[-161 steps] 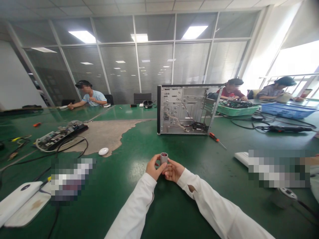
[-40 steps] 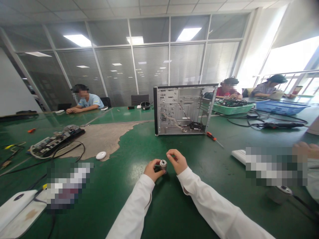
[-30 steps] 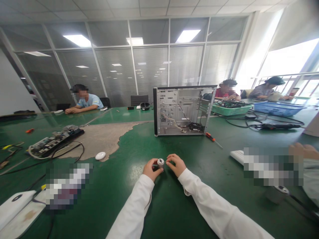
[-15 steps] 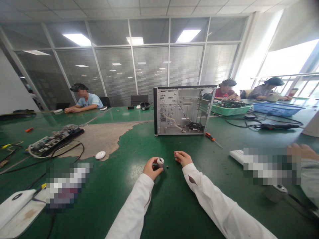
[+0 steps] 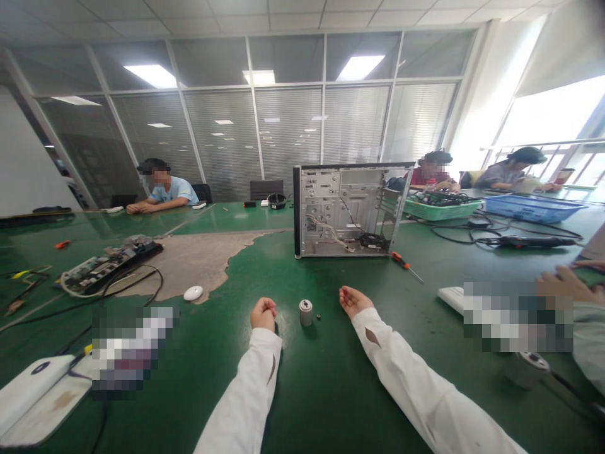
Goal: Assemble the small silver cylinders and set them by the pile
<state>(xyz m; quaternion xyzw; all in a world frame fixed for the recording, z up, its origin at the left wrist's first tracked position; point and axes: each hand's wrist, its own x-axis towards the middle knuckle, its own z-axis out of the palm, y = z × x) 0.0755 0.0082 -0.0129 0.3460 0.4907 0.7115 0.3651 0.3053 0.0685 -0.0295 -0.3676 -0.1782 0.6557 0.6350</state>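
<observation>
A small grey metal cylinder (image 5: 306, 313) with dark holes in its pale top stands upright on the green table (image 5: 302, 391), touched by neither hand. Close to its right side lies a tiny dark round part (image 5: 318, 316). My left hand (image 5: 263, 313) rests left of the cylinder with its fingers curled in and nothing seen in them. To the right of the small part is my right hand (image 5: 354, 301), its fingers loosely bent and apart, holding nothing.
An open computer case (image 5: 350, 211) stands ahead, with an orange screwdriver (image 5: 407, 267) beside it. A circuit assembly (image 5: 111, 265) and cables lie left. At the right edge, another person's hand (image 5: 564, 284) is near a second cylinder (image 5: 527, 369). People sit beyond.
My left hand has let go of the cylinder, drawn back to the left and curled its fingers. My right hand has shifted slightly to the right. The other person's hand at right has moved.
</observation>
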